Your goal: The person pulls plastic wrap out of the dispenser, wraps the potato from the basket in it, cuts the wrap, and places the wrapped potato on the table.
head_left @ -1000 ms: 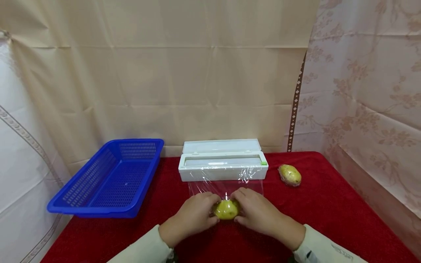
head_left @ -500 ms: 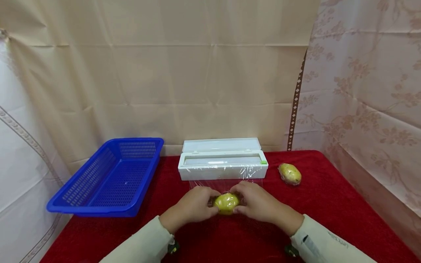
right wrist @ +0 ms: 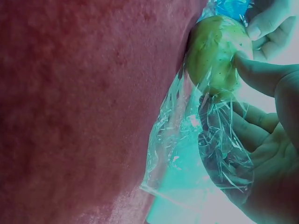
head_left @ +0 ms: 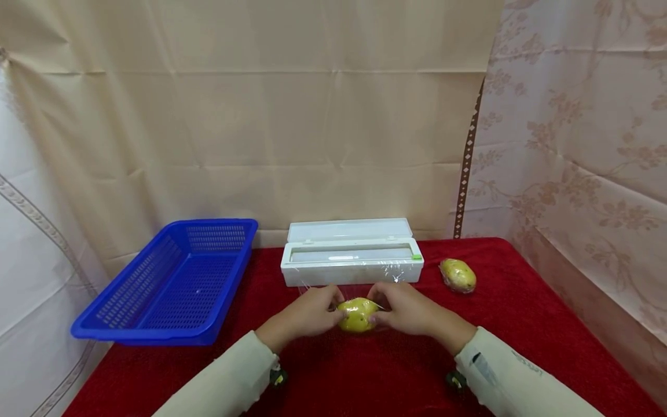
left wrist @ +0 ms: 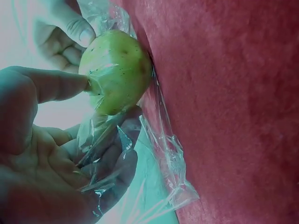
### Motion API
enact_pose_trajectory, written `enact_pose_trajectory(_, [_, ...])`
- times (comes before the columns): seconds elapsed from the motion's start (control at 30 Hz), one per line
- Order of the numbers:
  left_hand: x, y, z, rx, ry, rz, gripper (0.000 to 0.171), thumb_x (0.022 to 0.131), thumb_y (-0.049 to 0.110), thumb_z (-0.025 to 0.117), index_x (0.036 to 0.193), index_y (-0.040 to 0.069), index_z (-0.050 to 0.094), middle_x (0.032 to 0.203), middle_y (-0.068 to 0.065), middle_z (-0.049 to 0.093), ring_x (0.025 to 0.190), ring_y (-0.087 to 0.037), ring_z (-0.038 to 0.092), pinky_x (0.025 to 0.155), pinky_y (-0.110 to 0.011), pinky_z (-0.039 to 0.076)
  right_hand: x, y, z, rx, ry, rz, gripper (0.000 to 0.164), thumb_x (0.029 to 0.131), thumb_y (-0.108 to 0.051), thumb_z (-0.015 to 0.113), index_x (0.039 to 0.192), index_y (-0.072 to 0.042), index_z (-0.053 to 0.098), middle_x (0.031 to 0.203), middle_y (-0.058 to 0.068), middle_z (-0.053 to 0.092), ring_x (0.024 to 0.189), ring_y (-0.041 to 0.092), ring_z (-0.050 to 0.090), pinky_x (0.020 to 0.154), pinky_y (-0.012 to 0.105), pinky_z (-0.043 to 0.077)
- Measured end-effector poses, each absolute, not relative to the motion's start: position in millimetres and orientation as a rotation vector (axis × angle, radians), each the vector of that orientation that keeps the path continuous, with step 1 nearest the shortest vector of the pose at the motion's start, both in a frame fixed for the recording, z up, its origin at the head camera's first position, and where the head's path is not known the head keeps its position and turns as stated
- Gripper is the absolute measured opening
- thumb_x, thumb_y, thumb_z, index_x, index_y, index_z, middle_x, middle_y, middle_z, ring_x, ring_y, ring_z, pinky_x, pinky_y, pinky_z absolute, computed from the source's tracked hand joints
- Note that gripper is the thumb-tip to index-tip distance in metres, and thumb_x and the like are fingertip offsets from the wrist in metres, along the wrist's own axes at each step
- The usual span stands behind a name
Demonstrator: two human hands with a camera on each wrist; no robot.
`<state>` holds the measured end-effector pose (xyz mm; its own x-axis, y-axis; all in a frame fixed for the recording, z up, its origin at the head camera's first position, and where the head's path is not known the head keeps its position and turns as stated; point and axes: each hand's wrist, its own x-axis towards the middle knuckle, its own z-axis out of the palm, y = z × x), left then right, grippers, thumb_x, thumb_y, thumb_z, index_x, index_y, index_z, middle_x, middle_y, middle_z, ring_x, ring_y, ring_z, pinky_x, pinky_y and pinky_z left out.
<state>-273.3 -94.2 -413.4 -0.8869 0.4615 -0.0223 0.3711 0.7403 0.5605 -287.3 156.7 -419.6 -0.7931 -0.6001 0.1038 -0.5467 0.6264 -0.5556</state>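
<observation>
A yellow potato (head_left: 357, 315) with small dark spots sits between my two hands, partly covered in clear plastic wrap (right wrist: 224, 144). My left hand (head_left: 311, 310) grips its left end, thumb on the near side. Its other end is held by my right hand (head_left: 406, 310), whose thumb presses the near face in the right wrist view. Loose wrap hangs from both ends over the fingers, as the left wrist view shows around the potato (left wrist: 117, 72). Just beyond the hands stands a white cling film box (head_left: 351, 272) with its lid raised; film lies over its front.
A wrapped potato (head_left: 458, 275) lies right of the box. At the left stands a blue plastic basket (head_left: 219, 315). A red cloth (head_left: 521, 336) covers the table, with curtains behind and at both sides.
Both hands have moved slightly forward, toward the box, with the potato. The potato has turned over between the fingers, and less film stretches between it and the box.
</observation>
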Motion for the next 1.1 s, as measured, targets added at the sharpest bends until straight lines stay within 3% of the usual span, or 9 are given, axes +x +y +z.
enact_pose_trajectory(0.13, [-278.9,-94.1,-411.3,0.625,2.743,0.870,0.020,0.098,0.027,0.068,0.110,0.011,0.064,0.093,0.002,0.069,0.082,-0.011,0.063,0.075,-0.033,0.054,-292.4,155.7,-419.2,-0.949,2.728,-0.908,0.023,0.092,-0.025,0.079,0.110,-0.013,0.068,0.097,-0.008,0.072,0.089,0.006,0.065,0.082,0.034,0.054])
enact_pose_trajectory(0.27, [-282.7,-93.5,-408.9,0.573,2.700,0.911,0.015,0.098,0.024,0.068,0.105,0.011,0.065,0.090,0.002,0.069,0.080,-0.013,0.063,0.069,-0.031,0.054,-294.6,153.6,-417.4,-0.935,2.732,-0.892,0.020,0.093,-0.023,0.077,0.109,-0.013,0.071,0.096,-0.008,0.072,0.089,0.007,0.064,0.082,0.034,0.054])
enact_pose_trajectory(0.57, [-291.3,-92.1,-406.6,0.585,2.822,0.824,0.018,0.095,0.026,0.071,0.099,0.010,0.078,0.088,0.003,0.074,0.084,-0.012,0.065,0.079,-0.035,0.055,-303.0,153.0,-419.8,-0.968,2.784,-0.876,0.022,0.094,-0.025,0.076,0.109,-0.008,0.074,0.095,-0.004,0.074,0.089,0.008,0.067,0.082,0.033,0.055])
enact_pose_trajectory(0.8, [-295.5,-92.3,-405.7,0.521,2.862,0.855,0.014,0.093,0.028,0.075,0.088,0.015,0.077,0.078,0.006,0.072,0.076,-0.012,0.062,0.069,-0.034,0.051,-306.2,153.7,-422.2,-0.962,2.825,-0.888,0.015,0.095,-0.027,0.076,0.099,-0.013,0.071,0.085,-0.007,0.071,0.080,0.007,0.063,0.076,0.031,0.052])
enact_pose_trajectory(0.93, [-298.5,-91.8,-403.5,0.480,2.874,0.863,0.014,0.091,0.027,0.077,0.084,0.018,0.070,0.075,0.004,0.067,0.073,-0.014,0.059,0.063,-0.032,0.048,-308.0,153.0,-423.3,-0.993,2.872,-0.834,0.013,0.096,-0.027,0.074,0.099,-0.014,0.075,0.087,-0.008,0.072,0.082,0.007,0.063,0.079,0.034,0.053])
enact_pose_trajectory(1.1, [-299.2,-91.2,-402.2,0.470,2.879,0.857,0.013,0.092,0.025,0.077,0.083,0.019,0.070,0.074,0.005,0.067,0.071,-0.013,0.059,0.061,-0.030,0.048,-309.5,152.1,-424.5,-1.012,2.889,-0.798,0.014,0.097,-0.027,0.072,0.100,-0.013,0.077,0.090,-0.008,0.074,0.087,0.009,0.067,0.082,0.036,0.055])
